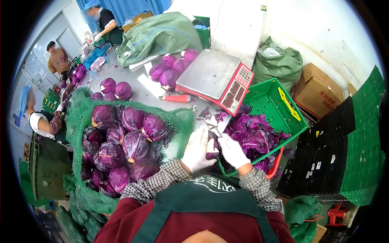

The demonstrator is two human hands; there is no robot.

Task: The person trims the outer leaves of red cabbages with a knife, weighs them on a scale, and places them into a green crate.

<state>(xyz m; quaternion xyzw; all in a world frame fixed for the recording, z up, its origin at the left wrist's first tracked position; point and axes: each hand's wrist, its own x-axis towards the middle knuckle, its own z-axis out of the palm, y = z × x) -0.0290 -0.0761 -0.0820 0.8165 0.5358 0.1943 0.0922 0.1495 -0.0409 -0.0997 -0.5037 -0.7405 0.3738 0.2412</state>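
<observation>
My left hand (196,150), in a white glove, presses against the side of a red cabbage (212,146) held low in front of my apron. The cabbage's pale cut base faces up between my hands. My gloved right hand (234,150) is closed round a knife (215,131); its handle is hidden in the fist and a short grey blade points toward the cabbage. Loose purple leaves (253,135) fill the lower part of a green crate (272,97) just right of my right hand. Leaf scraps lie on the table by the scale.
A green mesh sack (184,121) of red cabbages (135,145) lies left. A red scale (212,77), trimmed cabbages (168,79) and a red-handled tool (176,98) are ahead. Stacked crates (324,154) and a carton (318,91) stand right. Several people work at left.
</observation>
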